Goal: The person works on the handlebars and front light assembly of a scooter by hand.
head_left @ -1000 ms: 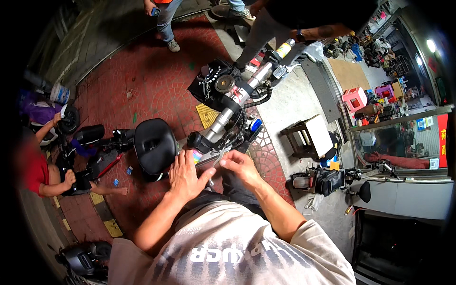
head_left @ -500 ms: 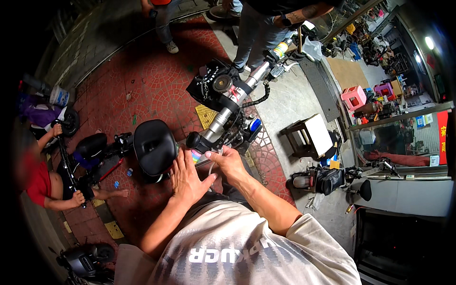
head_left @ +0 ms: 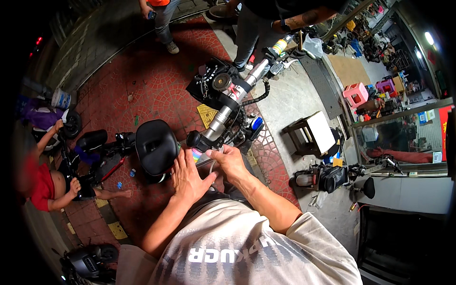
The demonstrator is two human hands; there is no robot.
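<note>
In front of me a thick silver handlebar (head_left: 219,122) runs from near my hands toward the far right. Its near end carries a rainbow-striped grip (head_left: 196,154), beside a black round knob-like part (head_left: 193,138). My left hand (head_left: 188,178) is open, its fingers stretched out together and fingertips at this grip. My right hand (head_left: 231,164) is closed, thumb and fingers pinching around a pale curved strip (head_left: 212,167) below the bar. What kind of piece it is, I cannot tell. Another striped grip (head_left: 279,46) sits at the bar's far end.
A black seat (head_left: 154,146) stands close to my left hand. On the left a person in red (head_left: 46,187) holds a bike's handlebar. Others stand at the back, one near the far grip. A white-topped stool (head_left: 315,133) and a parked scooter (head_left: 325,179) are on the right.
My hands stay nearly where they were. The person on the left has shifted their hands and the bike's handlebar slightly. The view has turned a little.
</note>
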